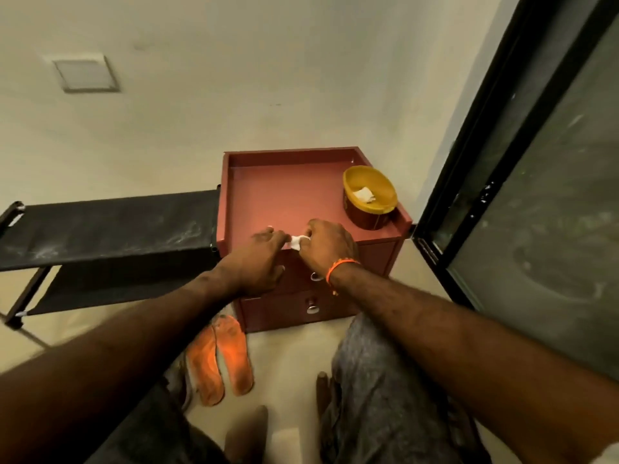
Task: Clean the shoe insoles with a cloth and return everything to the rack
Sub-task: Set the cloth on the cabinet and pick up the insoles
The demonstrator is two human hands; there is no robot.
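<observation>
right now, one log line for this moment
left hand + right hand: pinching white cloth | over red cabinet | orange insoles: on floor

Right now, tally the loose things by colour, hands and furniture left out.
Orange: 2, the insoles on the floor.
White: 2, the cloth held between both hands, and the scrap in the tub.
Yellow: 1, the tub on the cabinet.
Total: 5

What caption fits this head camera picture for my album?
Both hands hold a small white cloth over a red cabinet; orange insoles wait on the floor.
</observation>
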